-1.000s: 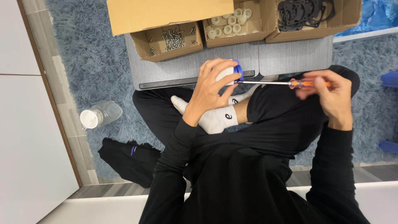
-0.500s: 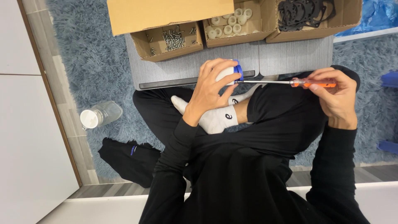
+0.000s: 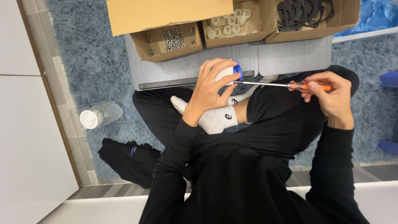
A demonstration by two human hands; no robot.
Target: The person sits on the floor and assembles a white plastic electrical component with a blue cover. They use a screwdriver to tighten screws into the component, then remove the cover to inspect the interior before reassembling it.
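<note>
My left hand [image 3: 212, 85] is wrapped around a small white cylinder with a blue rim [image 3: 232, 72], held above my crossed legs. My right hand [image 3: 327, 95] grips the orange handle of a screwdriver [image 3: 286, 86]. Its long metal shaft runs level to the left, and the tip meets the blue end of the white part. Most of the white part is hidden under my fingers.
A low grey table [image 3: 286, 56] lies in front of my knees, carrying cardboard boxes: one with screws [image 3: 170, 41], one with white round parts [image 3: 230, 23], one with black gaskets [image 3: 304, 10]. A plastic bottle [image 3: 99, 116] and a black cloth [image 3: 126, 159] lie on the blue rug at left.
My right hand has turned slightly on the screwdriver handle, fingers shifting around it. The left hand and the white part stay in place.
</note>
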